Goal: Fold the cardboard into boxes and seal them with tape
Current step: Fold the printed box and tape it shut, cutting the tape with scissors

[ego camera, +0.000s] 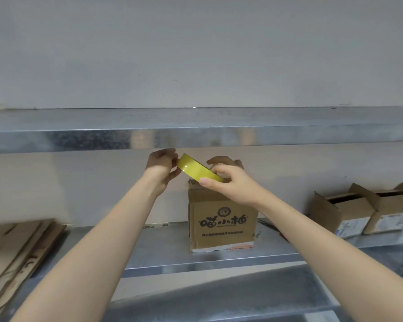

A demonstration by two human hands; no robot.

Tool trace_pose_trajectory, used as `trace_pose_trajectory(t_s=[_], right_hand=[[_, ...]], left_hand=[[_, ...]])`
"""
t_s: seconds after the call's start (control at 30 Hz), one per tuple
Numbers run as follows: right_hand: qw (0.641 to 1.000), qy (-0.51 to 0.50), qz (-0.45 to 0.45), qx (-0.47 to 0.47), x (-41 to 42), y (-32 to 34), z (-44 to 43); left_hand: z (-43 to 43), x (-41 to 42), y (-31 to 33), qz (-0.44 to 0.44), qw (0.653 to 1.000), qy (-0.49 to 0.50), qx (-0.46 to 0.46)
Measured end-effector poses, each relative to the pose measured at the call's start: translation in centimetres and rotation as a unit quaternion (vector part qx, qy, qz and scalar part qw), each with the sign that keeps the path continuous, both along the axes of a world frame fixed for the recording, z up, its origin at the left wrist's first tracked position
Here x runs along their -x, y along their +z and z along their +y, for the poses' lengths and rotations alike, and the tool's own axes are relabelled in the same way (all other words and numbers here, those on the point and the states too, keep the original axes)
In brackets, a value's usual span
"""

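Right hand [228,182] grips the yellow tape roll [196,169] just above the brown cardboard box [221,219]; left hand [161,163] pinches its left rim.

Upper shelf [196,138] hangs just over box [221,219] — open shelf room either side.

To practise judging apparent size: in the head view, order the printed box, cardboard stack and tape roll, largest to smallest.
1. printed box and cardboard stack: look alike; the stack is nearer and cut off, so unranked.
2. tape roll: smallest.
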State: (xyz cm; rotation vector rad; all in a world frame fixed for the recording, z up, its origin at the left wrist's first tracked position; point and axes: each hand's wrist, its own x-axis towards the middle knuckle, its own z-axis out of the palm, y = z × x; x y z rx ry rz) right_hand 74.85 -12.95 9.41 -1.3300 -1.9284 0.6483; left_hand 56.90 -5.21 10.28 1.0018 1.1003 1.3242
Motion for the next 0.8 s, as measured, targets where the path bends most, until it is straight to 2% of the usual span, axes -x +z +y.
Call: trace_pose_trajectory(t_s=[0.07, 0.2, 0.37, 0.43, 0.63, 0.7, 0.8], right_hand=[[1.0, -0.005, 0.008, -0.017, 0.2, 0.1, 0.1], [1.0, -0.022, -0.004, -0.015, 0.8, 0.0, 0.2], [0.999, -0.045, 0.016, -0.008, 2.2, -0.4, 0.4], [0.998, -0.054, 0.029, -0.003, 2.8, -0.1, 0.3], [0.996, -0.078, 0.045, -0.01, 4.0, 0.5, 0.2], [0.995, -0.09, 0.046, -0.01, 4.2, 0.4, 0.2], [0.993, -0.11, 0.04, -0.023, 4.1, 0.3, 0.2]], left_hand=[[0.2, 0.3, 0.1, 0.015, 0.997, -0.066, 0.028], [1.7, 1.0, -0.2, 0.075, 0.98, -0.182, 0.006], [4.1, 2.1, -0.2, 0.183, 0.938, -0.29, 0.046], [5.2, 2.6, -0.4, 0.2, 0.929, -0.305, 0.057], [6.3, 3.2, -0.9, 0.168, 0.907, -0.379, 0.08], [6.2, 2.9, -1.0, 0.174, 0.911, -0.371, 0.045], [6.5, 2.2, -1.7, 0.258, 0.913, -0.312, -0.049]])
